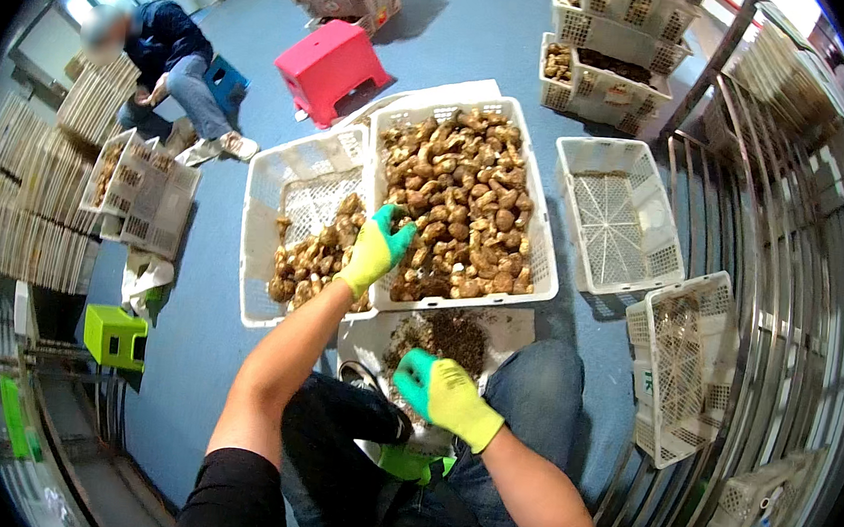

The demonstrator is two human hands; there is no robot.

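My left hand (385,245), in a yellow and green glove, reaches over the near left part of a white crate (547,264) full of brown mushrooms (473,193), its fingers apart at the rim beside a second, partly filled crate (267,175). My right hand (436,390), gloved alike, is closed above a white sheet (511,332) with dark dirt and trimmings (451,336) on it; what it holds, if anything, is hidden.
A person (174,61) sits at upper left by crates (147,194). Stools stand there, pink (324,64) and green (115,335). Stacked crates (609,74) are at the back. Empty crates (617,215) and a metal rack (748,322) line the right.
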